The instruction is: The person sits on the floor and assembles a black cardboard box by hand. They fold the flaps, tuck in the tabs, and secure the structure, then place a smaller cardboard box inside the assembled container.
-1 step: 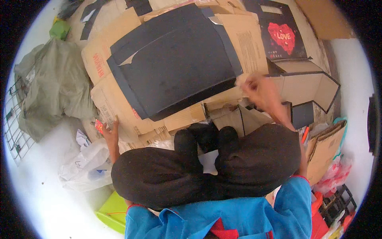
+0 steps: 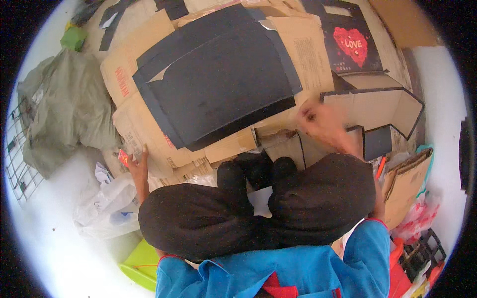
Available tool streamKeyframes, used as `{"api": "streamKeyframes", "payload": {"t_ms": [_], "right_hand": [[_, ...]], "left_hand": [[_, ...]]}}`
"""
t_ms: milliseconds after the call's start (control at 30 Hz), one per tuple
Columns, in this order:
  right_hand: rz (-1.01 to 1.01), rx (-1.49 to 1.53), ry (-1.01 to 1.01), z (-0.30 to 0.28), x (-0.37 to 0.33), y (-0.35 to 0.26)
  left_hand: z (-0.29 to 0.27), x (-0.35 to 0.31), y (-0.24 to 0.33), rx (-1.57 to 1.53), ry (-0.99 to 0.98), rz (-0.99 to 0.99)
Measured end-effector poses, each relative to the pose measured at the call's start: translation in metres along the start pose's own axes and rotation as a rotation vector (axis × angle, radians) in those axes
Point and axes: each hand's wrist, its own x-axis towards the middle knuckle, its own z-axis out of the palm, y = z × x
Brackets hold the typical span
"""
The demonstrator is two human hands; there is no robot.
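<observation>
A large flat black cardboard sheet [image 2: 223,79], with turned-up edges and a torn slit at its left, lies on a pile of brown cardboard [image 2: 144,121] in front of me. At the pile's near left edge is my left hand [image 2: 138,168], its thumb stretched out over the cardboard and apart from the fingers. A small red packet [image 2: 123,158] touches or lies just beside those fingers. My right hand [image 2: 325,126] hovers off the sheet's near right corner. It is blurred, with the fingers curled together, and anything between them is hidden.
A black box panel with a red heart [image 2: 352,47] and opened box pieces [image 2: 377,107] lie at the right. Folded brown cardboard [image 2: 407,184] leans near my right knee. At the left are a grey-green cloth [image 2: 69,104], a clear plastic bag [image 2: 112,206] and a wire rack [image 2: 20,164].
My right hand has moved slightly toward me, away from the corner of the black sheet. My left hand and the cardboard stay in place.
</observation>
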Motion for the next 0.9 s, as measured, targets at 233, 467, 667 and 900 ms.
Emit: {"api": "streamKeyframes", "payload": {"t_ms": [233, 467, 667, 900], "right_hand": [[-0.089, -0.236, -0.542, 0.033, -0.027, -0.015], [0.214, -0.656, -0.574, -0.007, -0.057, 0.075], [0.163, 0.132, -0.502, 0.092, -0.03, 0.022], [0.292, 1.219, -0.177, 0.176, 0.021, 0.01]], "left_hand": [[-0.012, -0.011, 0.047, 0.149, -0.081, 0.264], [-0.026, -0.009, 0.168, 0.206, 0.223, 0.616], [0.057, 0.007, 0.341, 0.158, 0.123, 1.166], [0.162, 0.106, 0.401, 0.41, -0.146, 1.18]]}}
